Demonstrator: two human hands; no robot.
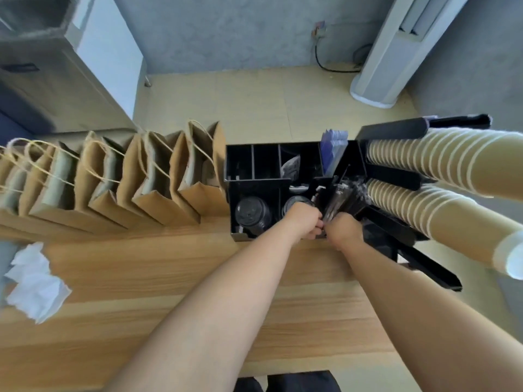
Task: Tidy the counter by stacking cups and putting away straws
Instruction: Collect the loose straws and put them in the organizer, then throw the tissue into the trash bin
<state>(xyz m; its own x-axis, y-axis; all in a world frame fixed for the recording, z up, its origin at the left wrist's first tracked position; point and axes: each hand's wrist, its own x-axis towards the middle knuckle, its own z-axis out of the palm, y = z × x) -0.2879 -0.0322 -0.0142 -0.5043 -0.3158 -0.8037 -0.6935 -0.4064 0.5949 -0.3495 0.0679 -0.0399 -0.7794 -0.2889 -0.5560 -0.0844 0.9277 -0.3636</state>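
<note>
Head view, looking straight down. Largest first: wooden desk (158, 278) across the lower frame, both forearms reaching toward twelve o'clock over it. At nine to ten o'clock, a row of brown paper bags (113, 179) standing along the far edge. At three o'clock, two long stacks of paper cups (441, 176) lying sideways in a black rack, already nested. At centre, just past the hands, a black organizer (263, 190) with several compartments, dark lids in the near ones. At eight o'clock, crumpled white paper (36, 281) near the desk's left edge.

Smallest and most to the point: bundle of wrapped straws (343, 198), dark with glinting clear wrappers, standing tilted between organizer and cup rack, at one o'clock from the hands. Right hand (343, 232) curled round the bundle's lower end. Left hand (304, 222) touching the right, fingers (318, 226) bent in at the same spot; grip on the straws or on the compartment edge impossible to tell.

Likely handling: very light, slick in film, loose and prone to fanning or sliding apart. Best held as now, low and encircled, with gentle squeeze to avoid kinking.
</note>
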